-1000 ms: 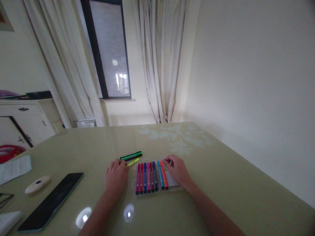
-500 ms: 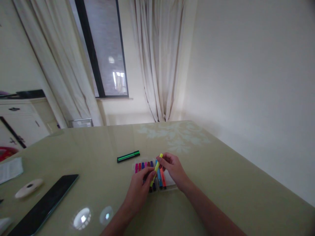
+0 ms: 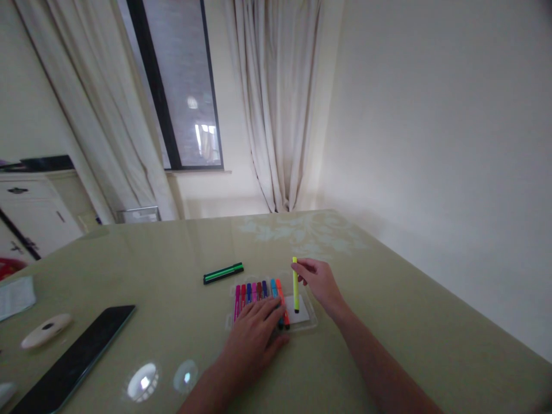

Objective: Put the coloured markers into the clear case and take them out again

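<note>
Pinching a yellow marker [image 3: 295, 292], the right hand [image 3: 319, 282] hovers; the left hand [image 3: 253, 333] lies loose over markers [image 3: 243, 292].

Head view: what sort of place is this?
Probably a room in a home, judging by the long pale curtains by a dark-framed window, the white cabinet with drawer and door handles, and the large glossy table.

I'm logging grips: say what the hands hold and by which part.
The right hand holds the yellow marker near its upper end. The left hand lies over markers in the case, with no visible grip.
</note>
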Tool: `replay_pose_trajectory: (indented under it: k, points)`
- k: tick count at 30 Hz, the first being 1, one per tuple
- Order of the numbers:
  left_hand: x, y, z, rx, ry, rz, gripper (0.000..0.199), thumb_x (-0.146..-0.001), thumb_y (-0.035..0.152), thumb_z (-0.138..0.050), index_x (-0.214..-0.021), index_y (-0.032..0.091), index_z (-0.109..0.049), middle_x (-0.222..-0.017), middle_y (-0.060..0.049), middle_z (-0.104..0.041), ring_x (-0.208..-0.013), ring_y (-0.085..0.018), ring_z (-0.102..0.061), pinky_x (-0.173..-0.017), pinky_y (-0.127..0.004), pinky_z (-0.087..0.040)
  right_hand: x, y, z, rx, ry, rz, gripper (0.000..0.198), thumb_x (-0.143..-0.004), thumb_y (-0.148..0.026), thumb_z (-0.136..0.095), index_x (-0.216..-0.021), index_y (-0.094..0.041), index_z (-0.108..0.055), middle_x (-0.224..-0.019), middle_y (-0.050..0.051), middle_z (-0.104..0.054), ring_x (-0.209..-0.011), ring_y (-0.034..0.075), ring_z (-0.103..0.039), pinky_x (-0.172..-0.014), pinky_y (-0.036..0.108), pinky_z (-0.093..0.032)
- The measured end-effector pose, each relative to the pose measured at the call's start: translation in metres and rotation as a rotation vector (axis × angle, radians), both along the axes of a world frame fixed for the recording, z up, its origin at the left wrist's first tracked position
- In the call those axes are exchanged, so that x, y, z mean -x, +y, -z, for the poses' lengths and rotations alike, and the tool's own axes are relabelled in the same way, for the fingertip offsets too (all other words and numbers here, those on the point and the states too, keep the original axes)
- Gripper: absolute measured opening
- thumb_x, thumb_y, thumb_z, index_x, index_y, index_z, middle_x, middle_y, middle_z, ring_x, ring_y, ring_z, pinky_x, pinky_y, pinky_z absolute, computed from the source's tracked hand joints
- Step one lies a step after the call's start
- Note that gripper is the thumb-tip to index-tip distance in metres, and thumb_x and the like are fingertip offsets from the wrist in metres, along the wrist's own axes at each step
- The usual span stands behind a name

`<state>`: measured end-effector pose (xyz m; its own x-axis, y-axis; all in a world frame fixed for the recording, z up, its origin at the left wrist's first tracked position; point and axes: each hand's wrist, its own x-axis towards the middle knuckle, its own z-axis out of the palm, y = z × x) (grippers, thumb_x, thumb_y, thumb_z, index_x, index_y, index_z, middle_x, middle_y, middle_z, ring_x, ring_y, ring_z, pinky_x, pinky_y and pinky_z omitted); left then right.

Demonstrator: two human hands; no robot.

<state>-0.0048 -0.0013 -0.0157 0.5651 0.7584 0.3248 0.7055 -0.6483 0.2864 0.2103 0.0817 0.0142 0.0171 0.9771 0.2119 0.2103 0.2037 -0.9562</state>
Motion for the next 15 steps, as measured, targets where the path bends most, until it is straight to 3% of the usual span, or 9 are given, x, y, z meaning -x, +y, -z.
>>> replay_pose_trajectory:
  k: [5,10,15]
  points:
    - [-0.001,-0.001,-0.003,0.016,0.02,-0.031,0.046,-0.092,0.033,-0.068,-0.137,0.027,-0.059,-0.145,-0.007,-0.062,-0.132,-0.029,-0.057,-0.112,-0.052,-0.045,0.007,-0.003,0.013,0.119,-0.186,-0.052,0.021,-0.08,-0.034,-0.073,-0.089,-0.016,-0.076,-0.067,0.004,-0.074,-0.057,0.018,-0.066,-0.053,0.026,-0.048]
    - [-0.005,-0.002,-0.003,-0.014,0.054,0.023,0.051,-0.095,0.025,-0.064,-0.145,0.031,-0.052,-0.146,-0.006,-0.061,-0.132,-0.027,-0.056,-0.111,-0.048,-0.046,0.02,-0.012,0.018,-0.044,-0.476,-0.019,0.005,-0.08,-0.021,-0.072,-0.083,-0.019,-0.077,-0.076,0.005,-0.077,-0.07,0.019,-0.07,-0.068,0.028,-0.049]
    - [-0.007,-0.003,-0.004,-0.028,0.103,0.026,0.045,-0.096,0.024,-0.063,-0.141,0.033,-0.057,-0.146,-0.005,-0.06,-0.13,-0.027,-0.058,-0.109,-0.048,-0.048,0.02,-0.011,0.019,-0.134,-0.692,-0.014,0.013,-0.082,-0.019,-0.071,-0.071,-0.021,-0.076,-0.074,0.005,-0.075,-0.071,0.019,-0.065,-0.067,0.028,-0.043]
